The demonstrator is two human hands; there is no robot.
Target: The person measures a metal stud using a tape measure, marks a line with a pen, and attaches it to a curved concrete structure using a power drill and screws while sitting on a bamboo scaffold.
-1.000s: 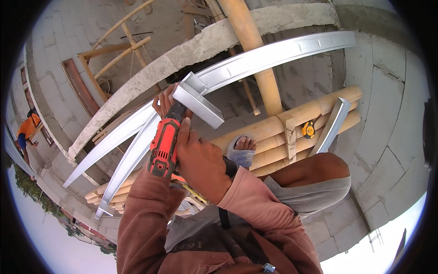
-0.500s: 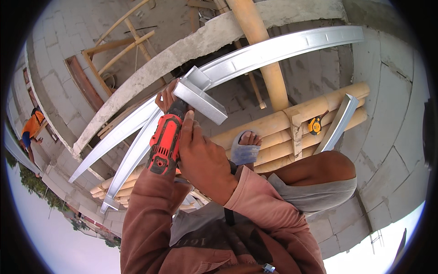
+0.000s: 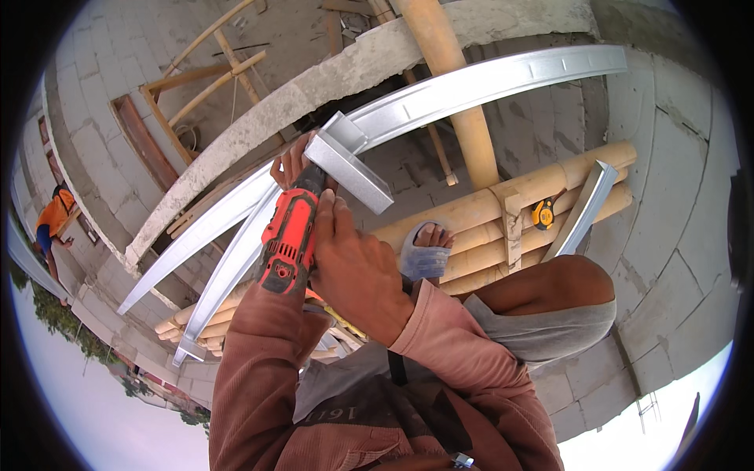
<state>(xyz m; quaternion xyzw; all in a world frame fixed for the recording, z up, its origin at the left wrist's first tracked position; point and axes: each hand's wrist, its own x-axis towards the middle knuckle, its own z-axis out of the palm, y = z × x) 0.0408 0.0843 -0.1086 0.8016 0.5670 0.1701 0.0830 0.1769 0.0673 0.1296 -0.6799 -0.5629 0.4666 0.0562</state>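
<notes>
My right hand grips a red and black cordless drill, whose nose points up at a short grey steel channel piece. That piece lies across a long curved steel channel. My left hand reaches up behind the drill, with its fingers on the steel where the two pieces meet. A second long steel profile runs down to the left below the drill. My foot in a grey sandal rests on bamboo poles.
A yellow tape measure and a short steel offcut lie on the bamboo. A thick bamboo post and a concrete beam cross behind. Block walls surround the spot. Far below to the left stands a person in orange.
Both hands and the drill stay at the steel joint. The drill has crept slightly up toward the short channel piece.
</notes>
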